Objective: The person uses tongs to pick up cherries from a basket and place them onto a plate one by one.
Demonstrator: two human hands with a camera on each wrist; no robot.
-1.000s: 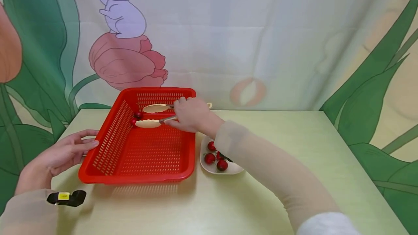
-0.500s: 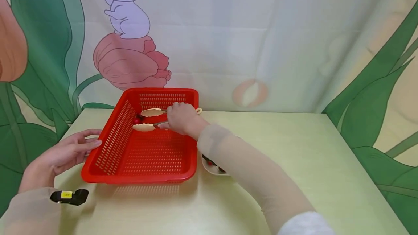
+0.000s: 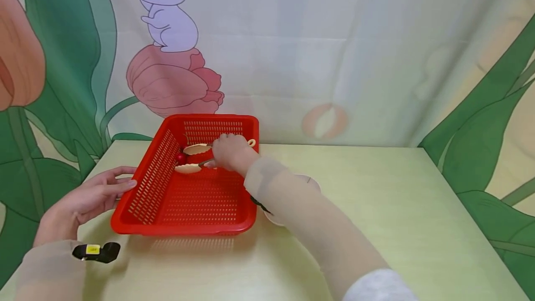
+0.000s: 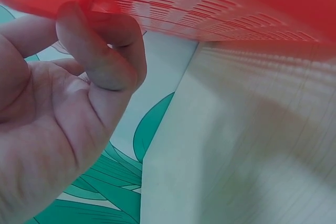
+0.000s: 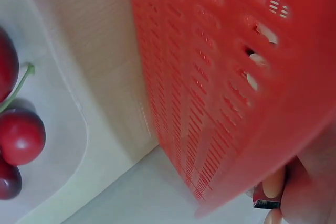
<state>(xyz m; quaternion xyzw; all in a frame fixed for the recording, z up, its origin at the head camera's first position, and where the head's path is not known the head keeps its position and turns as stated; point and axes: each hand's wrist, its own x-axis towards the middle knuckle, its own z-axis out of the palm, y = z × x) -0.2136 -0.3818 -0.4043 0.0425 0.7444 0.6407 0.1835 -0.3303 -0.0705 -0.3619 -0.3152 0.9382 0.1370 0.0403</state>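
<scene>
A red plastic basket (image 3: 184, 229) with slotted walls stands left of the middle of the table. My left hand (image 3: 98, 194) holds its left rim; in the left wrist view the bent fingers (image 4: 100, 56) meet the wall from outside. Reaching over the basket's right side, my right hand (image 3: 231, 152) grips a pair of tongs with cream scalloped heads (image 3: 188, 168). The heads are spread apart inside the basket, on either side of a red cherry (image 3: 181, 158) at the left wall. A thin stem shows above it.
Right of the basket, partly under the right sleeve (image 3: 301, 212), lies a white plate (image 3: 312, 183). Several dark red cherries (image 5: 21, 136) on it show in the right wrist view. A printed curtain (image 3: 267, 68) hangs behind the table (image 3: 397, 189).
My right hand has moved left and slightly down into the basket with the tongs, bringing their heads around the cherry. The sleeve now covers most of the plate. My left hand stays on the rim.
</scene>
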